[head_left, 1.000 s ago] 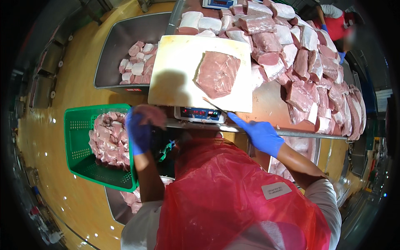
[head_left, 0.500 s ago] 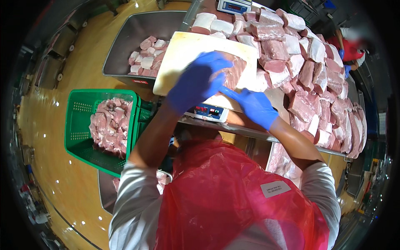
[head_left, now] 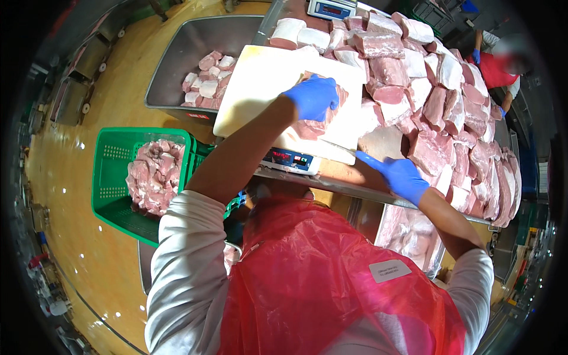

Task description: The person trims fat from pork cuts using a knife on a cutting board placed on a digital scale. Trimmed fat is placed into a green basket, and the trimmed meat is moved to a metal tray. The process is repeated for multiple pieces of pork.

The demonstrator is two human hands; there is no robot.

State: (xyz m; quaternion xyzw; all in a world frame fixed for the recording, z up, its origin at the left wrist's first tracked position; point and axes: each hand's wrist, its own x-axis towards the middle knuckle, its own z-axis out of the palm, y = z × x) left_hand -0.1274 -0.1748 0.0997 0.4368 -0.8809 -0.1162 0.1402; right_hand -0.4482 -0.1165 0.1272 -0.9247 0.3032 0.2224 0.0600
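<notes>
On the white cutting board (head_left: 251, 89) lies a slab of pale pink raw meat (head_left: 312, 128). My blue-gloved left hand (head_left: 313, 97) is curled over it, fingers closed on its upper side and hiding much of it. My right hand (head_left: 405, 179), also gloved in blue, is closed around the blue handle of a knife (head_left: 338, 145) to the right of the board's near corner. The thin blade points left, along the board's near edge. Part of the handle is hidden in the glove. Under the board's near edge shows a scale with a lit display (head_left: 288, 158).
Large cut pieces of meat (head_left: 435, 106) are heaped along the steel table's right side. To the left stand a grey metal bin (head_left: 163, 71) with meat chunks and a green perforated crate (head_left: 109, 195) with trimmings. A second scale (head_left: 331, 9) sits at the back. A co-worker (head_left: 497, 70) stands far right.
My left hand has shifted right and closed over the meat. My right hand has drawn the knife away from the meat, rightward and nearer to me.
</notes>
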